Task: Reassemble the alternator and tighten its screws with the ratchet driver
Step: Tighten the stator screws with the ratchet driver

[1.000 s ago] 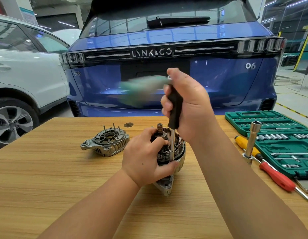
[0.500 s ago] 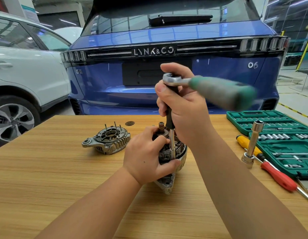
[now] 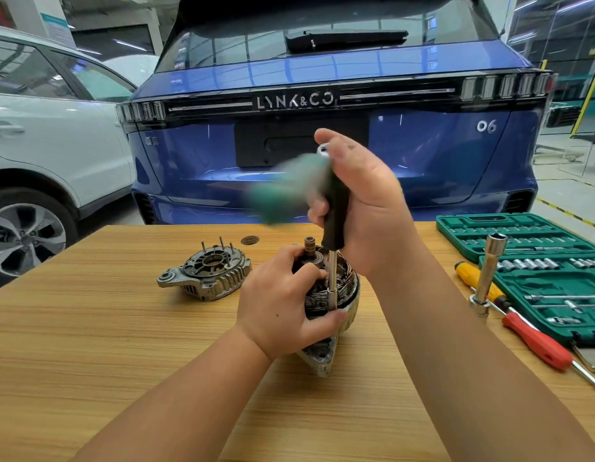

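The green handle (image 3: 282, 191) of the ratchet driver (image 3: 334, 221) is smeared by motion blur and its outline cannot be made out; only the bright metal head shows at the top of the right hand (image 3: 366, 195). The seat of the driver's shaft tip is hidden behind the left thumb, so the screw itself cannot be seen. The lower edge of the alternator (image 3: 336, 295) is partly covered by the left hand (image 3: 282, 308). At the right edge, an open green socket case (image 3: 509, 235) is cut off by the frame; its moulded slots hold rows of sockets and small bits, too small to tell apart. A tall socket extension (image 3: 489, 271) stands upright just beside it, near a yellow screwdriver (image 3: 472, 278) and a red screwdriver (image 3: 536, 341). The alternator stands on the wooden table (image 3: 89, 345) at centre, with the left hand's fingers curled around its body and rotor shaft. The right hand is wrapped around the driver's black grip directly above it. The detached rear housing (image 3: 206, 273) lies to the left, apart from both hands.
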The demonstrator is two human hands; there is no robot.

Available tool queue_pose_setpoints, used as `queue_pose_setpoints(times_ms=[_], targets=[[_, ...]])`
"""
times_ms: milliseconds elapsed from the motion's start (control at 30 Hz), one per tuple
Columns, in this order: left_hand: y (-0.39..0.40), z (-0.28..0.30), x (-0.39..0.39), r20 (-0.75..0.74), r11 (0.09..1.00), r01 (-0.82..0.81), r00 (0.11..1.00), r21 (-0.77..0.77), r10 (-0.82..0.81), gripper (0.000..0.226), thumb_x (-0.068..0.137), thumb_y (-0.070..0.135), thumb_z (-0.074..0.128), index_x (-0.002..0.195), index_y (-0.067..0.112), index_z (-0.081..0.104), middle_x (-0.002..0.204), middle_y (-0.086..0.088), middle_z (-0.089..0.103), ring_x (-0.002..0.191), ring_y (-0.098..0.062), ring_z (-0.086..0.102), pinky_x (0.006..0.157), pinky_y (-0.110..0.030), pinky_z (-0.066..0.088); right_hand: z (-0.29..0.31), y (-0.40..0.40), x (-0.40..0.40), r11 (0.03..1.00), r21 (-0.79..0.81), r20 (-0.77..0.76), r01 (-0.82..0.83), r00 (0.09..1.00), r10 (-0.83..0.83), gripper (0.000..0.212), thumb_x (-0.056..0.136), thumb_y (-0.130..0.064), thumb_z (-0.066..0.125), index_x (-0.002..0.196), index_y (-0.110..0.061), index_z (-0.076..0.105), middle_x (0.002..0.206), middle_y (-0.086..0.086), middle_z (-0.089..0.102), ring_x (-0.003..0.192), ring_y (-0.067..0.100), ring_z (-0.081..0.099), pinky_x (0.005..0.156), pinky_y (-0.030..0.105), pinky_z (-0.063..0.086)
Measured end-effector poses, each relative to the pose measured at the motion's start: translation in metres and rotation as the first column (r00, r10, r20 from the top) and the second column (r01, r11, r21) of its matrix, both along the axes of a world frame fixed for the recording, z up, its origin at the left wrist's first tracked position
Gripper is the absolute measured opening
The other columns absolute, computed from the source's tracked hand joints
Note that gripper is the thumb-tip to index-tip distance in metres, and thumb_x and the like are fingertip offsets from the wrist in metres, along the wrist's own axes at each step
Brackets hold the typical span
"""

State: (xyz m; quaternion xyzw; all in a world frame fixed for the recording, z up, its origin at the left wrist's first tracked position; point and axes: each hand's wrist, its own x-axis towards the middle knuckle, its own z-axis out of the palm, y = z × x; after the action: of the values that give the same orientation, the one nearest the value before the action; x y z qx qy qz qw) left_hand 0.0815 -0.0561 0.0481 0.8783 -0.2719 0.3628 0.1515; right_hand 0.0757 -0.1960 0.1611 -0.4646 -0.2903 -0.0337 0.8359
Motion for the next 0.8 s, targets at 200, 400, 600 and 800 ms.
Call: queue_pose_setpoints(times_ms=[200,400,600,800], targets=[[0.001,0.000,0.000,0.005,1.000,-0.003,1.000,0.004,0.003,0.060,0.074,0.070,0.059,0.100,0.018,0.074,0.115,-0.009,0.063,0.081,-0.027,0.065,0.064,-0.033,0.052,0.002,-0.010,0.000,0.998,-0.055,-0.074,-0.005,0.997,0.001,0.019,0.091,-0.019,0.065,0.109,-0.014,0.060,0.069,-0.005,0.053,0.054,0.009,0.045,0.055,0.025,0.036],[-0.001,0.001,0.000,-0.013,1.000,-0.004,1.000,0.008,0.004,0.058,0.074,0.069,0.060,0.098,0.018,0.073,0.115,-0.009,0.063,0.081,-0.026,0.063,0.064,-0.033,0.051,-0.005,-0.001,-0.001,0.997,-0.069,0.184,0.023,0.983,-0.010,0.037,0.094,-0.004,0.059,0.123,-0.027,0.058,0.082,0.003,0.059,0.061,0.016,0.053,0.055,0.027,0.046],[0.000,0.000,0.000,-0.007,1.000,-0.010,1.000,0.007,0.010,0.057,0.073,0.068,0.061,0.097,0.017,0.073,0.114,-0.008,0.063,0.078,-0.026,0.062,0.063,-0.029,0.045,-0.002,0.006,-0.011,0.995,-0.079,0.232,0.065,0.972,-0.045,0.036,0.087,-0.006,0.052,0.118,-0.024,0.055,0.076,0.008,0.050,0.056,0.022,0.040,0.051,0.034,0.033],[0.000,-0.001,0.000,-0.001,1.000,-0.007,1.000,-0.010,0.007,0.058,0.073,0.070,0.060,0.097,0.018,0.073,0.114,-0.008,0.063,0.079,-0.025,0.063,0.067,-0.027,0.040,0.009,-0.003,-0.010,0.992,0.007,0.060,-0.123,0.991,0.123,0.052,0.082,-0.039,0.051,0.128,-0.015,0.048,0.076,0.011,0.049,0.059,0.022,0.036,0.055,0.036,0.026]])
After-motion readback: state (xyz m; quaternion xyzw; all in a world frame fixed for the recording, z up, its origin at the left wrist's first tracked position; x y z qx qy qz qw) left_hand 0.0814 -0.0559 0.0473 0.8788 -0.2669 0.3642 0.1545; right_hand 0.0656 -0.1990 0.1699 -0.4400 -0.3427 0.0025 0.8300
